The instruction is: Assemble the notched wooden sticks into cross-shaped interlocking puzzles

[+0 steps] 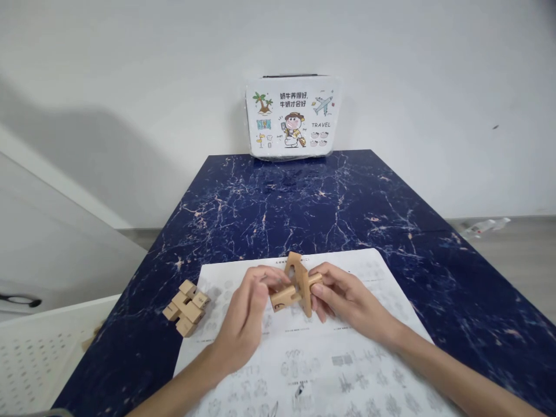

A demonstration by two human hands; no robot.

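Observation:
Above a printed sheet (299, 341), a wooden interlocking puzzle (284, 296) is between my two hands. It has a flat slotted piece crossed by a bar with a dark mark near its left end. My right hand (347, 298) pinches the bar's right end between thumb and fingers. My left hand (247, 315) curls around the other side, its fingertips touching the puzzle; part of those fingers is hidden behind the wood. A second wooden puzzle (186, 307), made of interlocked blocks, lies to the left, partly over the sheet's edge.
The dark blue marbled table (282, 202) stretches away to a wall. At its far end stands a white printed case (293, 119) in clear wrap. A white perforated basket (35, 359) is at the lower left. A clear plastic bottle (484, 227) lies beyond the table's right edge.

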